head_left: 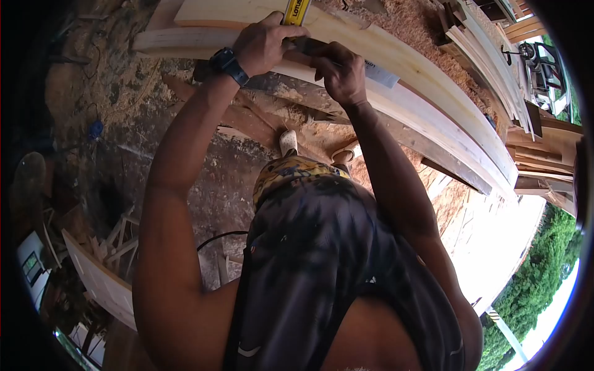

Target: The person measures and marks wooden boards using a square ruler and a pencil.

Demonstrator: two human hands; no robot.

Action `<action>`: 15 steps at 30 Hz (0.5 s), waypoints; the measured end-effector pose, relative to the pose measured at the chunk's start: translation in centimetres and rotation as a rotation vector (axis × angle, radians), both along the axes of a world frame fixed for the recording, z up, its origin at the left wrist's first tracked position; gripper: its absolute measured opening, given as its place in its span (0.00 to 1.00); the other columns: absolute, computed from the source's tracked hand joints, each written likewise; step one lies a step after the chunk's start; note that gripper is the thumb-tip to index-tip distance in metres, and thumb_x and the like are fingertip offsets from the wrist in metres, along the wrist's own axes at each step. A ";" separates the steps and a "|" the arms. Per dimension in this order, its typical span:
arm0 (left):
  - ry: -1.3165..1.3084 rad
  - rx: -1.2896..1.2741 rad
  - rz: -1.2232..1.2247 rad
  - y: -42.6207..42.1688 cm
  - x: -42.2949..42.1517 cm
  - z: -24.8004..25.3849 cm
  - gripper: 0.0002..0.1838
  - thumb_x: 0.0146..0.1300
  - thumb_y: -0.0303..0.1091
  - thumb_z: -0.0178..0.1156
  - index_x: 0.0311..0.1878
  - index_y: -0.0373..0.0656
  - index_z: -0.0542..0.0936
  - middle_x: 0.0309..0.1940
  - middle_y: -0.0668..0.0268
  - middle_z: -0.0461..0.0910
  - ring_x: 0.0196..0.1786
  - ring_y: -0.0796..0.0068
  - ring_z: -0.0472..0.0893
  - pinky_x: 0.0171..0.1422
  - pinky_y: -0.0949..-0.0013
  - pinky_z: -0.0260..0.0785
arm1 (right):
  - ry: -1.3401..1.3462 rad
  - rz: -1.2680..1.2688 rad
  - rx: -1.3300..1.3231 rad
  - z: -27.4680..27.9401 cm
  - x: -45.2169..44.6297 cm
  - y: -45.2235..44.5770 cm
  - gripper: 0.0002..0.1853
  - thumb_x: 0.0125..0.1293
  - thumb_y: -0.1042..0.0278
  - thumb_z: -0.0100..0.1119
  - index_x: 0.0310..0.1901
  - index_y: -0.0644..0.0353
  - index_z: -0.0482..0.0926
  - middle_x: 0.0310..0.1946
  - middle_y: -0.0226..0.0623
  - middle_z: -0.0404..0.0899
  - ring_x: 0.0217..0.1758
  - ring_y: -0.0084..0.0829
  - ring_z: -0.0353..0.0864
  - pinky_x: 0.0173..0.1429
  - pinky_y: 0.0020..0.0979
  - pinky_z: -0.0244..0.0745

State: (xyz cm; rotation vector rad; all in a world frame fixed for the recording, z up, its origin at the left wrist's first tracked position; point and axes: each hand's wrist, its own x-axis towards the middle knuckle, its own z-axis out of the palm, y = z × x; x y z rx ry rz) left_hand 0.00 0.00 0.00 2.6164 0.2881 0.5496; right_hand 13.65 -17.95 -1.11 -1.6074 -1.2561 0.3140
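Note:
My left hand (263,46), with a dark watch (229,65) on its wrist, is closed around the lower end of a yellow tool marked LOTUS (297,12). Its index finger reaches to the right. My right hand (340,74) is closed beside it, thumb and fingers drawn together near a dark piece between the two hands. What those fingers grip is hidden. A flat grey metal blade (382,75) with dark lettering shows just right of my right hand. Both hands are over long pale wooden boards (427,80), which look curved through the lens.
Sawdust (408,28) covers the ground beyond the boards. Stacked timber (482,59) stands at the right, with more planks (544,151) below it. A blue object (95,129) lies on the dark floor at left. Scrap wood and a long panel (99,278) are at lower left.

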 end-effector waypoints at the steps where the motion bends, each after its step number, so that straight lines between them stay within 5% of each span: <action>1: -0.023 0.004 -0.003 -0.1 0.1 -0.1 0.20 0.65 0.27 0.70 0.59 0.57 0.86 0.49 0.57 0.81 0.48 0.52 0.85 0.52 0.55 0.81 | -0.026 0.004 0.025 -0.1 0.1 -0.1 0.07 0.69 0.73 0.60 0.40 0.68 0.84 0.25 0.40 0.87 0.26 0.27 0.87 0.34 0.30 0.81; 15: -0.036 0.018 -0.014 0.1 -0.1 -0.1 0.21 0.63 0.28 0.71 0.59 0.56 0.87 0.45 0.57 0.80 0.46 0.53 0.85 0.50 0.55 0.80 | -0.037 -0.003 0.033 -0.2 -0.4 0.0 0.07 0.68 0.75 0.59 0.40 0.70 0.84 0.27 0.41 0.88 0.28 0.29 0.89 0.36 0.30 0.83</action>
